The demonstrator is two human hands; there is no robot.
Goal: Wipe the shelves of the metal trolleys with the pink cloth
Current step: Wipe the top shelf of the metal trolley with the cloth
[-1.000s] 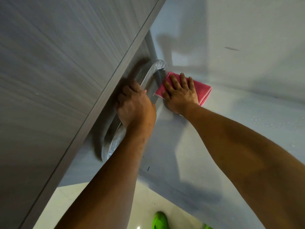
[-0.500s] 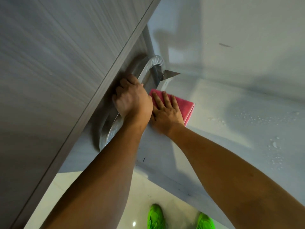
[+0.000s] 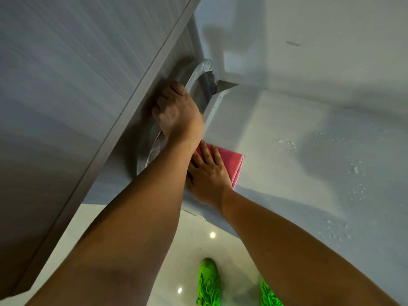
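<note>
The folded pink cloth lies flat on the metal trolley's top shelf, near its left front corner. My right hand presses on the cloth with straight, spread fingers and covers most of it. My left hand grips the trolley's curved, plastic-wrapped handle bar at the shelf's left end; its fingers curl round the bar. My left forearm crosses in front of the cloth's left edge.
A grey wood-grain wall panel stands close against the handle on the left. Water droplets dot the shelf to the right. Below the shelf's front edge lie a glossy pale floor and my bright green shoes.
My right hand has slid the pink cloth along the shelf from the far left corner toward the front edge. My left hand has kept its hold on the handle.
</note>
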